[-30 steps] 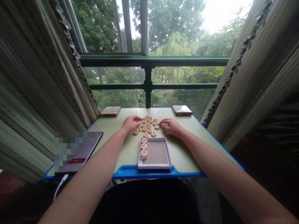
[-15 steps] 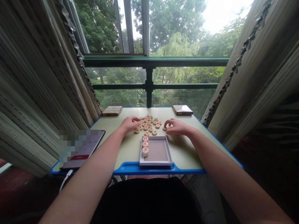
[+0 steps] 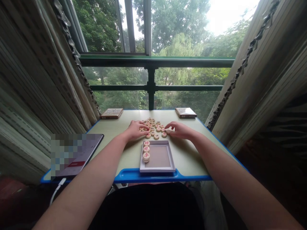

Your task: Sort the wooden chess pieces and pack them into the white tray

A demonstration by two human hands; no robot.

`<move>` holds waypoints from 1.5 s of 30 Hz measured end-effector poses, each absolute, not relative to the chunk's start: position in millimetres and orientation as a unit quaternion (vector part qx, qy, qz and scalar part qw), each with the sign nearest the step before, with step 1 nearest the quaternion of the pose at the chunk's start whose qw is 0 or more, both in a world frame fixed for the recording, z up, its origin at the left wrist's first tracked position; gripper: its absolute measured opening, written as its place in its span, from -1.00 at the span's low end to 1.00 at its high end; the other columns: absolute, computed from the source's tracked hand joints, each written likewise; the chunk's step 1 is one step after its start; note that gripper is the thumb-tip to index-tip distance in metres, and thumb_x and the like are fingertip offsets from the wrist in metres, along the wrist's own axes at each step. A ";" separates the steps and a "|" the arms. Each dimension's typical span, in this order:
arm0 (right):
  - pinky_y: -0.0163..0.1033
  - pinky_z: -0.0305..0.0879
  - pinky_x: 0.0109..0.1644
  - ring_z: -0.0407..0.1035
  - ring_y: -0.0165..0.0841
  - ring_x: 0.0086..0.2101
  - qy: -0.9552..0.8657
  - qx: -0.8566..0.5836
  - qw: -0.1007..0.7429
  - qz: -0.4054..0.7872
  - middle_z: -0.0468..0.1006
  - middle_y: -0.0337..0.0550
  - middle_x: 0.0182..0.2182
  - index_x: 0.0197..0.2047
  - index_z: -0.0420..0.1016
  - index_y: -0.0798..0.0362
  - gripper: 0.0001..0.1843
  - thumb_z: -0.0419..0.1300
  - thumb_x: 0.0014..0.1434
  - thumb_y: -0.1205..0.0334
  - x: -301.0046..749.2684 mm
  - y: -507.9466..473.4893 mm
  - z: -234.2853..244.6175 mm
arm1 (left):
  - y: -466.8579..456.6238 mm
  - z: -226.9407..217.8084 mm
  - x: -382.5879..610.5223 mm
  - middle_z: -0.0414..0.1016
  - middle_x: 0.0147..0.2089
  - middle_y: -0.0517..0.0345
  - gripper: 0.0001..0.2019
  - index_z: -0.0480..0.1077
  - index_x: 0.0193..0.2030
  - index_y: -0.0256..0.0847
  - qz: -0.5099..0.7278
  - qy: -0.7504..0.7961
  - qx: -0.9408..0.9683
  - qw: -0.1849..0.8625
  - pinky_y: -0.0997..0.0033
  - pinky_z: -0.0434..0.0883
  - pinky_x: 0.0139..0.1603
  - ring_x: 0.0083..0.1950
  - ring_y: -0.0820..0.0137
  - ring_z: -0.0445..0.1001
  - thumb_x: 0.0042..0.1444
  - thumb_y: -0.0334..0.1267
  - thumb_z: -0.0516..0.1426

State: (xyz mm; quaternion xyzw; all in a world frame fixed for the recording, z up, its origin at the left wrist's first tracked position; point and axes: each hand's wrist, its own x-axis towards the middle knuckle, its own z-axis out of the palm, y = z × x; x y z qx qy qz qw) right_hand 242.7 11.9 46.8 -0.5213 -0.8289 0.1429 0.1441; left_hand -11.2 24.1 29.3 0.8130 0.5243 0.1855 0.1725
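Observation:
Round wooden xiangqi pieces with red and dark characters lie in a loose cluster on the pale table. My left hand is at the cluster's left edge, fingers apart and curved over several pieces, partly hiding them. On the other side, my right hand has its thumb and fingers bent round a pale piece, just right of two red-marked pieces. Closer to me stands a shallow white box tray. Along its left side sits a column of red-marked pieces, the nearest ones stacked.
A phone with a white cable lies at the table's left. Two flat boxes, one left and one right, rest at the far edge. Blue trim borders the table, and curtains hang on both sides.
My left hand has shifted rightward and nearer, over the left pieces. My right hand has moved slightly left, and pieces beside it lie closer to the cluster. The view has shifted slightly.

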 end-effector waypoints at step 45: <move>-0.29 0.17 -0.22 0.26 -0.36 -0.33 -0.951 -0.230 0.060 0.197 0.44 -0.19 -0.45 -0.35 0.58 0.03 -0.69 0.30 -0.07 -0.02 195.6 -52.9 66.5 | -58.3 49.6 -32.4 0.53 -0.27 0.07 -0.70 0.50 -0.33 -0.23 0.381 0.476 0.774 0.169 0.44 0.34 -0.26 -0.23 0.35 0.44 0.08 -0.07 0.05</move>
